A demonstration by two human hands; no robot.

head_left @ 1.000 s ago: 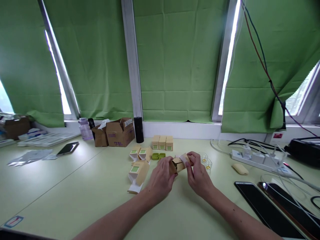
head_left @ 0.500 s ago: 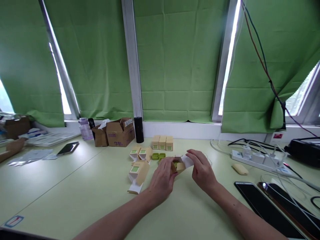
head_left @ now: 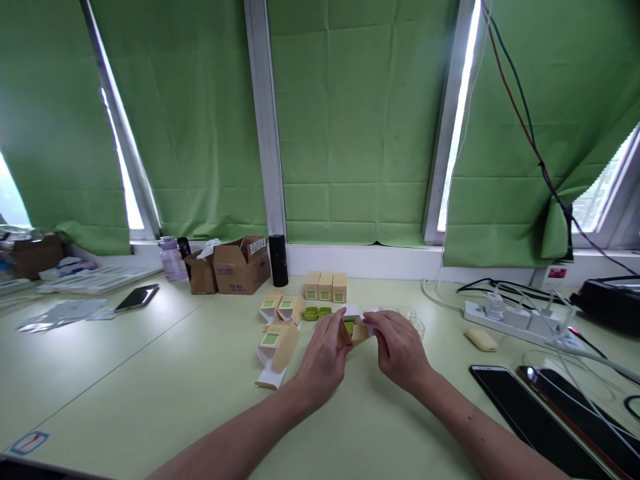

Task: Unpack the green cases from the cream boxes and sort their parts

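My left hand point(head_left: 324, 359) and my right hand point(head_left: 400, 349) both grip a small tan carton point(head_left: 356, 331) just above the table, its end open with white flaps spread and something green showing inside. To the left lie three more open tan cartons point(head_left: 277, 342) with green squares. Behind the hands are two green lids point(head_left: 317, 312) and a row of three closed tan boxes point(head_left: 325, 285). Small clear containers point(head_left: 415, 322) sit just past my right hand.
Two brown cardboard boxes point(head_left: 239, 265), a black cylinder point(head_left: 277, 259) and a purple bottle point(head_left: 171, 258) stand at the back. A phone point(head_left: 135, 297) lies left; two dark phones point(head_left: 535, 413), a power strip point(head_left: 515, 315) with cables and a yellow oval thing point(head_left: 481, 339) are on the right.
The carton has turned in my hands so its open end with the green inside now shows. My right hand has shifted over the white flap.
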